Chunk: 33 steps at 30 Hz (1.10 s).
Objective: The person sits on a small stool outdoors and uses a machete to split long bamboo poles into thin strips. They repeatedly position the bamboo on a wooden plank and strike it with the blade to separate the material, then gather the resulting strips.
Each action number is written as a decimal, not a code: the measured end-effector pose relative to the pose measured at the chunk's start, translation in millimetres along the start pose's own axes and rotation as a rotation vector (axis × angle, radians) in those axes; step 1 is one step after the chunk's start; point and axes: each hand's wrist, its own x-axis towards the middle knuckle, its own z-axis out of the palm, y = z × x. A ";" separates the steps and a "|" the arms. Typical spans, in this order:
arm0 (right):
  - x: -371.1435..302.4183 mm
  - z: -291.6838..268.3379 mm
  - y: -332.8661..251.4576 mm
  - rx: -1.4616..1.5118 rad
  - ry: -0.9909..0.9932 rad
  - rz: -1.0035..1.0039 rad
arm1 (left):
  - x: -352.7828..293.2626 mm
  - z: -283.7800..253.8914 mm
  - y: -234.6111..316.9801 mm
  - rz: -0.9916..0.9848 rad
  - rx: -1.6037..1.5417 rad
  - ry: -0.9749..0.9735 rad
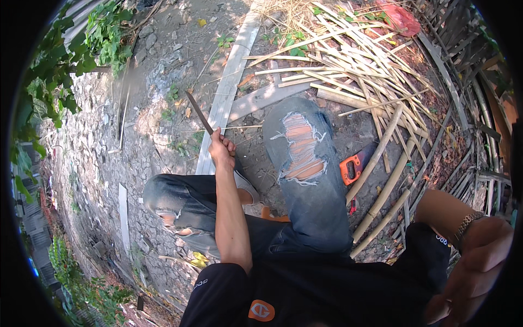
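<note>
Head view, and we look down past our 2 bent knees [301, 141] to the cracked ground [98, 180]; our left hand [222, 148] grasps a narrow dark blade [199, 113] by its near end, curled tightly round it, so that most of its length stands free and slants up and to the left; we judge that this hold keeps the metal well away from the legs; the hand shows in front of the pale plank [234, 71], with the blade reaching out past the plank's left edge, though we cannot tell whether steel and wood touch.

Our right hand [482, 256], with a watch [469, 222] at its wrist, is folded back near the shoulder at the right rim; we cannot tell whether it is clenched or holds anything.

Toward the ground's upper right edge lies a loose heap of split strips [354, 65], apparently set beyond the knees to leave space in front of us; 3 thicker poles [383, 191] lie beside the right leg, roughly side by side; the orange-handled saw [351, 168] rests between leg and poles, its handle near the knee, perhaps for easy reach.
</note>
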 end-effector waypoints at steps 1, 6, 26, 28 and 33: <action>-16.3 14.0 36.6 0.079 0.130 -0.072 | 2.8 4.6 -5.1 0.009 0.021 -0.021; -97.0 180.1 288.8 0.173 0.576 1.005 | 8.3 6.5 -21.0 -0.016 0.078 0.003; -236.4 363.2 452.7 -0.691 -0.115 0.996 | -8.2 28.2 -20.4 0.044 0.130 0.016; -218.4 315.7 430.7 -0.565 0.067 0.986 | -7.9 21.4 -24.2 0.054 0.117 0.000; -183.9 161.1 402.4 -0.545 0.238 0.906 | -19.4 25.3 -12.0 0.040 0.072 -0.027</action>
